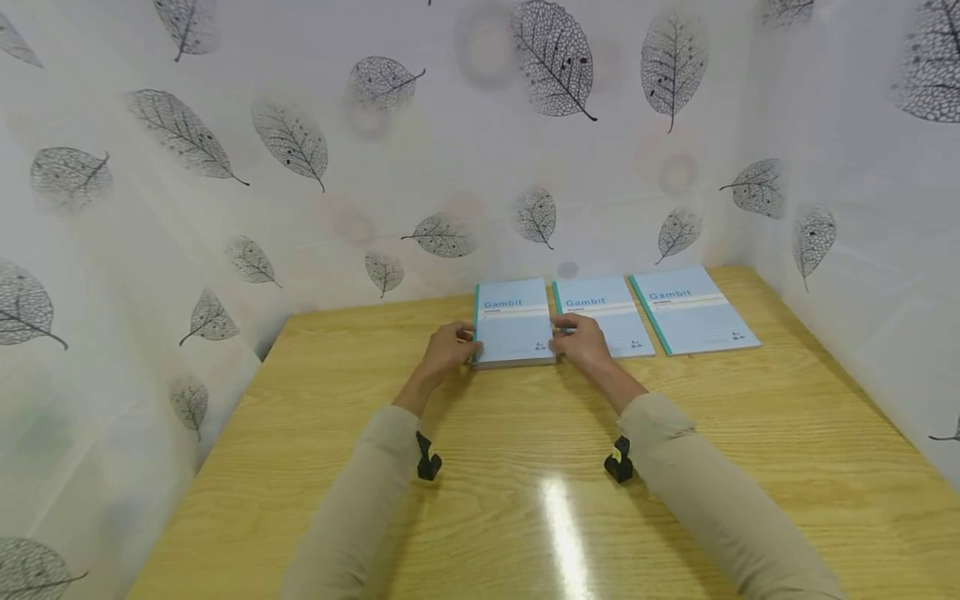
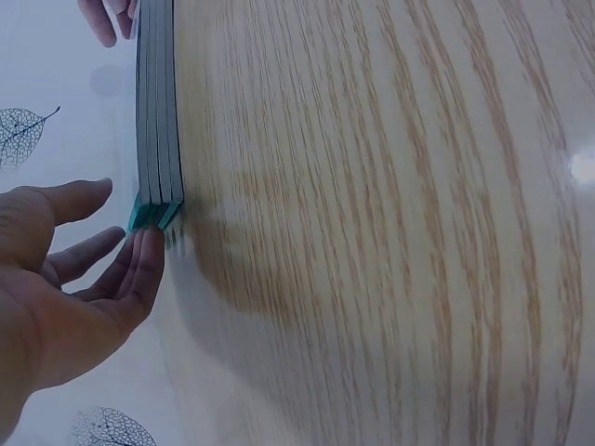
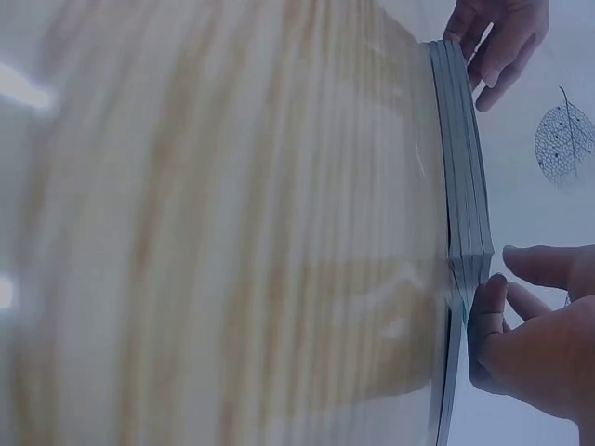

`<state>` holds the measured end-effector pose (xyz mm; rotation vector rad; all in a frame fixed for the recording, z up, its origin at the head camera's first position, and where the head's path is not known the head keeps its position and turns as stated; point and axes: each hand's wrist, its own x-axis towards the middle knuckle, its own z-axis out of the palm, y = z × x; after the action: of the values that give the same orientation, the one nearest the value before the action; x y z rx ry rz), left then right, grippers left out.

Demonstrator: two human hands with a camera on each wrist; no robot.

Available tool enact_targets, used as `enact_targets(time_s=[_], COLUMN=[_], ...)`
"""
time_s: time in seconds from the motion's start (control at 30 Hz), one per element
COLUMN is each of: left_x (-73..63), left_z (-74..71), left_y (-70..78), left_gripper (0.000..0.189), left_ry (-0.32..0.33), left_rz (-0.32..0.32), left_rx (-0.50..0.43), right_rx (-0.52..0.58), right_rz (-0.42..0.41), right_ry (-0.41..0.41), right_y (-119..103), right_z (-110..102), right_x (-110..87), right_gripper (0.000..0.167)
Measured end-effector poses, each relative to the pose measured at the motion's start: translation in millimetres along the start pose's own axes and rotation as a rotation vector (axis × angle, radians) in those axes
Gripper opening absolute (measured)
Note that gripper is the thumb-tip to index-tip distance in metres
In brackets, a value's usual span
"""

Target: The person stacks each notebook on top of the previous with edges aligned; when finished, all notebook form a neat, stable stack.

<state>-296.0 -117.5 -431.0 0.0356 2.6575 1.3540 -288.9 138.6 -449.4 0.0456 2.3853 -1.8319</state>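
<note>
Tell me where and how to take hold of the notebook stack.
Probably best: grip the notebook stack at its two long sides, left hand from the green spine, right hand from the opposite side. It lies flat, several notebooks thick, leaving side faces to squeeze.

A yellowish, wood-grained table [image 1: 300, 400] is enclosed on its far, left and right sides by pale sheeting [image 1: 315, 50], printed with dark, net-veined leaves [image 1: 555, 58]. A bright light streak [image 1: 564, 533] is reflected in the near middle of the tabletop.
</note>
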Motion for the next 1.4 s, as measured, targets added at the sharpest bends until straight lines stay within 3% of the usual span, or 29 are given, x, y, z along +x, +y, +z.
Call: enact_targets(time_s=[0.13, 0.4, 0.53, 0.67, 0.9, 1.03, 1.13, 1.27, 1.4], left_x=[1.8, 4.6, 3.5, 1.6, -6.8, -7.0, -7.3, -7.2, -6.1], left_z=[4.8, 24.4, 36.1, 47.9, 64.7, 73.4, 79.5, 91.3, 104.6], left_y=[4.5, 23.5, 36.6, 50.9, 72.7, 81.7, 87.4, 95.2, 102.6], left_gripper=[0.044, 0.037, 0.034, 0.033, 0.039, 0.042, 0.044, 0.047, 0.050], left_ry=[0.028, 0.134, 0.129, 0.083, -0.100, -0.196, -0.257, -0.285, -0.274], left_rz=[0.036, 0.180, 0.221, 0.246, 0.181, 0.136, 0.111, 0.077, 0.032], left_rx=[0.039, 0.110, 0.096, 0.065, -0.093, -0.231, -0.281, -0.252, -0.238], right_rx=[0.058, 0.158, 0.156, 0.130, 0.109, 0.079, 0.061, 0.030, -0.005], right_rz=[-0.007, 0.007, -0.029, -0.049, -0.027, -0.010, 0.010, 0.037, 0.064], right_ry=[0.006, 0.017, 0.019, 0.035, 0.061, 0.105, 0.139, 0.159, 0.147], right_y=[1, 5, 5, 5, 6, 6, 7, 9, 9], right_z=[-9, -37, -52, -67, -84, -90, -95, -103, -110], right_x=[2.3, 2.9, -0.5, -3.9, -6.4, -6.4, -4.7, -4.9, -5.8], right_gripper=[0.048, 0.048, 0.048, 0.048, 0.050, 0.051, 0.051, 0.052, 0.055])
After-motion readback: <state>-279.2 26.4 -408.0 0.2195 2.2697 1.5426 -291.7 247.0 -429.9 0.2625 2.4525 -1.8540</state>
